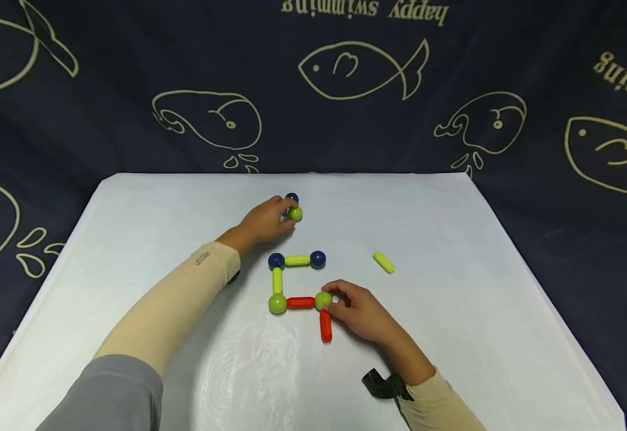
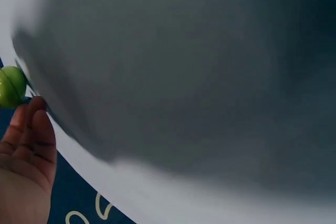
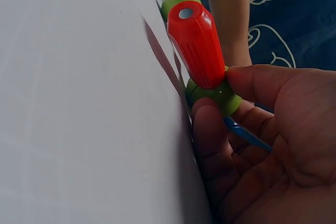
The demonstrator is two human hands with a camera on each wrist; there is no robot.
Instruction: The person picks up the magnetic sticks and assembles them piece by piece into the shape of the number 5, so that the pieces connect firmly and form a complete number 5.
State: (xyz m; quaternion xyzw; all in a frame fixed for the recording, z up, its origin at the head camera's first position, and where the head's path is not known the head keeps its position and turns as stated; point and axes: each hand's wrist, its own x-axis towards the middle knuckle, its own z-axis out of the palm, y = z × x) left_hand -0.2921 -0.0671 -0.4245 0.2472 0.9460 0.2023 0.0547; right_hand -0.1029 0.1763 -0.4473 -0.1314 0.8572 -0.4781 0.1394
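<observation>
At the back of the table, my left hand (image 1: pixel 266 220) has its index finger and thumb on either side of a green ball (image 1: pixel 295 214). A dark blue ball (image 1: pixel 291 197) shows just behind that finger. My right hand (image 1: pixel 364 314) pinches another green ball (image 1: pixel 323 300) between thumb and fingers. From this ball a red rod (image 1: pixel 326 327) points toward the front, its round metal end showing in the right wrist view. A second red rod (image 1: pixel 300 303) joins it to a green ball (image 1: pixel 278 303) on the left.
From that left ball, a yellow-green rod (image 1: pixel 277 281) runs back to a blue ball (image 1: pixel 276 261). Another yellow-green rod (image 1: pixel 297 261) links this to a second blue ball (image 1: pixel 318 259). One loose yellow-green rod (image 1: pixel 384 262) lies right on the white table (image 1: pixel 453 335).
</observation>
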